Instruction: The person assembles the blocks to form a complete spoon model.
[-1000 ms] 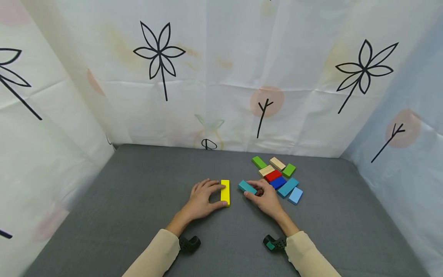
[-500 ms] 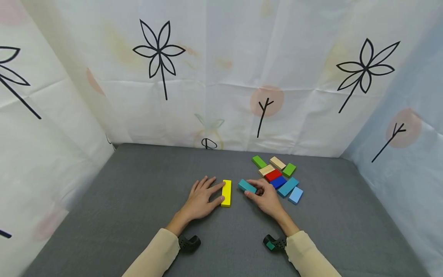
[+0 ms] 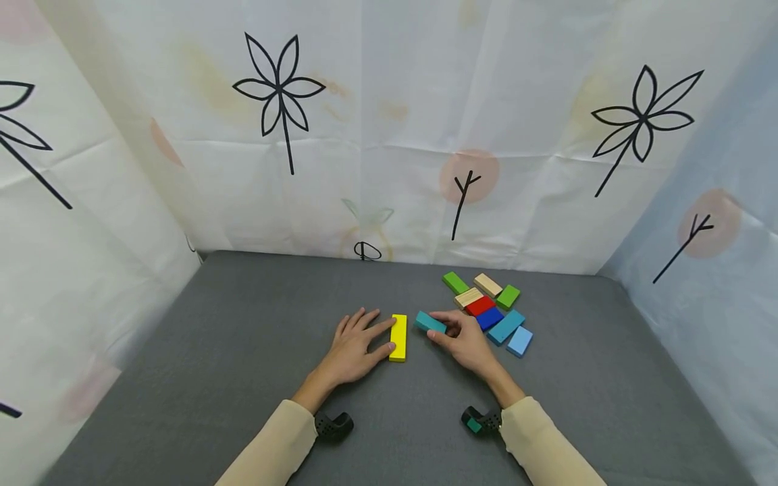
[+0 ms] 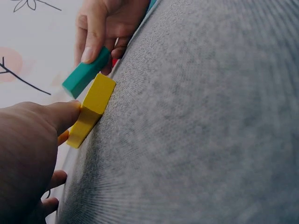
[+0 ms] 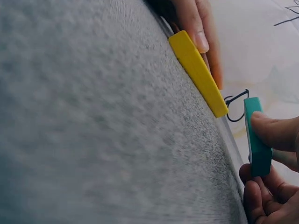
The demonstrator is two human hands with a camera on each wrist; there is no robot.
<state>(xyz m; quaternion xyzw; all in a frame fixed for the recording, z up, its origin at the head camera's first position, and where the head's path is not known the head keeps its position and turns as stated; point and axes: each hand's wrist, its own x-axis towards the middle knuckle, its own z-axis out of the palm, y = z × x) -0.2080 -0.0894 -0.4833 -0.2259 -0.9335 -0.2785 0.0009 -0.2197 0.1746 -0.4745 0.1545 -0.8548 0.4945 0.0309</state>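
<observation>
A long yellow block (image 3: 398,338) lies on the grey cloth, pointing away from me. My left hand (image 3: 349,349) rests beside it with spread fingers, thumb and index tips touching its left side. In the left wrist view the thumb meets the yellow block (image 4: 93,103) near its middle. My right hand (image 3: 469,343) pinches a teal block (image 3: 430,322) between thumb and fingers, just right of the yellow one. The right wrist view shows that teal block (image 5: 258,140) held off the cloth, apart from the yellow block (image 5: 198,72).
Right of my right hand lies a loose group of blocks: a red block (image 3: 480,306), a dark blue block (image 3: 489,318), a teal block (image 3: 506,328), a light blue block (image 3: 519,342), green and natural wood ones. A patterned white curtain (image 3: 389,135) hangs behind the table.
My left thumb and index have moved from around the yellow block to its left side; the block sits slightly further right. My right hand has shifted slightly left with the teal block.
</observation>
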